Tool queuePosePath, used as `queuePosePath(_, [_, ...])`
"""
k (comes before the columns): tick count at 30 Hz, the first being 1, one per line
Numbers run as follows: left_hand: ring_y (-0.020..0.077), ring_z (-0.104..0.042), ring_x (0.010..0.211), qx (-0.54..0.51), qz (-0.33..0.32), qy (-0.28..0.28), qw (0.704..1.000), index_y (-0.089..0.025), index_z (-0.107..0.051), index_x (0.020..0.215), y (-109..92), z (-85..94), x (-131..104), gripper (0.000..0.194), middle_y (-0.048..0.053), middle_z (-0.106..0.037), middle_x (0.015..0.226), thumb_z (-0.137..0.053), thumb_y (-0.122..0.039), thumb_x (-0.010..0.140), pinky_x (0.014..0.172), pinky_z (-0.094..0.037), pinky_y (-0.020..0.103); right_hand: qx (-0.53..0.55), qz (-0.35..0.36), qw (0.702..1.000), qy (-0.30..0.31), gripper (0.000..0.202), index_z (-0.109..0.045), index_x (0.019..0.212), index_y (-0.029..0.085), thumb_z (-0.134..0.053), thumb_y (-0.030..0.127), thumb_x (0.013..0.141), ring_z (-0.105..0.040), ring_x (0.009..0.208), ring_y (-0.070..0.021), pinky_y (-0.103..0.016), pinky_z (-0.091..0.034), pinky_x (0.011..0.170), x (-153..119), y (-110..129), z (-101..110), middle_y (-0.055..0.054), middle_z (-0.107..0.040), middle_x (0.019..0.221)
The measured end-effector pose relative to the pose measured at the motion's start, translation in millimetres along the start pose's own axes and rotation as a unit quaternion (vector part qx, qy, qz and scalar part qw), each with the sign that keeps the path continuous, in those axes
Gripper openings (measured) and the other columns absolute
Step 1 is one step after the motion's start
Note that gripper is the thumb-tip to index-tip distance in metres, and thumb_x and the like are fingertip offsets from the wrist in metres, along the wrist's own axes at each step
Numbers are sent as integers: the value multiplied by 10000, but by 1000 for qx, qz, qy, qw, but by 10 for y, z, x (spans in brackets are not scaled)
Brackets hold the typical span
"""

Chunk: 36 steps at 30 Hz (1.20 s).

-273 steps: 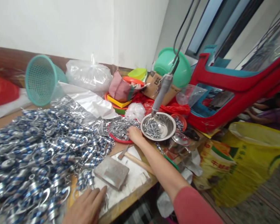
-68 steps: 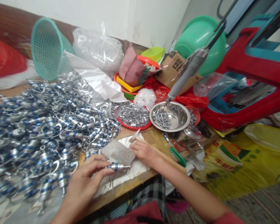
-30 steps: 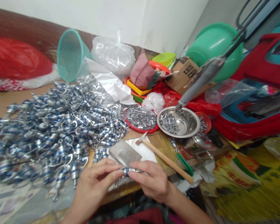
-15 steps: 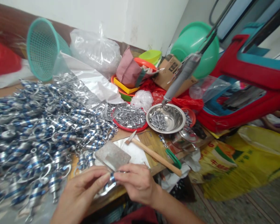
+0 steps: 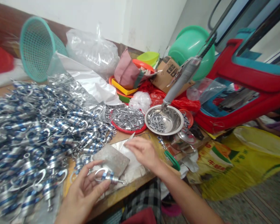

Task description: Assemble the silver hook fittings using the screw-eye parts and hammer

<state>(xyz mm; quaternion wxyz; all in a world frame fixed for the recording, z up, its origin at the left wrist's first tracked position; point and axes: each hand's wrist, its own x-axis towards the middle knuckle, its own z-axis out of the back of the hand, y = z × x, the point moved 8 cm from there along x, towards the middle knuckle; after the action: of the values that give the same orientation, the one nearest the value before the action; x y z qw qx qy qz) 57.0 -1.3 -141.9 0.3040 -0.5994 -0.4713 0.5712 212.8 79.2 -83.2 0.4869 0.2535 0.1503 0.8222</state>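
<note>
Between the thumb and fingers of my left hand (image 5: 87, 189) is a small silver metal fitting with blue bands (image 5: 107, 176). It has a curved hook at one end and a thin rod with a ring at the other. My right hand (image 5: 144, 152) is closed over the hammer (image 5: 132, 136) close to its head. Only the pointed tip and the far end of the wooden handle show past the hand and forearm. A flat grey metal block (image 5: 113, 158) lies between both hands, partly on a white sheet (image 5: 133, 163).
A large heap of similar blue-banded fittings (image 5: 37, 130) covers the left side. Beyond the block stand a red tray (image 5: 128, 130) of small metal parts and a steel bowl (image 5: 175, 119) of pins, under a hanging grey tool (image 5: 184, 77). A green-handled tool (image 5: 172, 160) lies right.
My right hand has let go of the fitting and moved up and right onto the hammer. The fitting stays in my left hand, now with its hook in view.
</note>
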Motion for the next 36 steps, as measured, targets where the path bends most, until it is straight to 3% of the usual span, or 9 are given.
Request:
queuePosePath(3, [152,-641,697,17,19,24,999,-257,-482,985,-36,-21,41,514,-42,-645,690,-742,-352,551,617,-491,194,-161,-69,984,10,285,-572,1108,158,-414,127,873,-527,1039,-149,-260,-414,884,542,-550,62,-78,-577,1137])
queuePosePath(6, [139,-618,638,21,33,44,998,-253,-457,952,-51,-35,68,500,-52,-629,673,-742,-338,550,555,-466,202,-204,-87,973,55,217,-586,1038,152,-505,162,838,-547,992,-187,-337,-442,845,928,-919,-72,-82,-590,1077])
queuePosePath(10, [120,-604,625,5,49,79,996,-257,-433,915,-28,-42,90,446,-62,-629,678,-729,-297,583,562,-446,198,-237,-107,962,77,236,-545,1035,149,-488,298,861,-559,923,-169,-383,-463,802,1085,-1125,-207,-62,-562,1065])
queuePosePath(15, [111,-613,628,-24,57,115,991,-260,-386,903,28,-32,143,464,-71,-632,691,-734,-242,596,602,-455,214,-232,-135,963,37,195,-627,940,176,-452,222,868,-586,929,-217,-364,-447,790,1064,-1188,-43,-87,-642,941])
queuePosePath(19, [115,-615,655,-59,48,130,989,-255,-377,883,64,-31,184,461,-58,-632,715,-737,-211,597,609,-460,218,-180,-108,978,-1,268,-597,1059,172,-405,185,872,-602,920,-209,-310,-449,772,901,-888,103,-90,-661,961])
queuePosePath(23, [108,-607,649,-94,41,121,987,-249,-383,868,87,-16,191,450,-55,-622,719,-735,-186,595,611,-464,220,-84,-15,996,12,203,-645,916,216,-449,227,864,-612,813,-95,-183,-452,732,402,-192,2,9,-676,881])
queuePosePath(25, [105,-603,642,-97,40,109,988,-249,-388,864,93,-5,185,449,-55,-618,717,-737,-177,590,592,-458,208,54,108,993,13,176,-661,824,180,-486,172,829,-598,753,-107,-201,-454,702,73,270,-80,-13,-668,789])
queuePosePath(27, [102,-594,625,-100,33,100,989,-247,-391,860,85,-1,177,451,-54,-615,704,-740,-173,584,574,-460,205,76,140,987,5,220,-657,845,170,-450,99,820,-573,731,-129,-237,-444,677,-183,508,-158,-35,-648,772])
queuePosePath(36, [105,-575,600,-95,25,98,990,-247,-394,862,105,-2,177,451,-60,-570,711,-743,-203,580,534,-468,215,69,70,980,171,161,-637,812,159,-487,102,804,-551,675,-125,-217,-412,629,-172,504,-328,-17,-613,722])
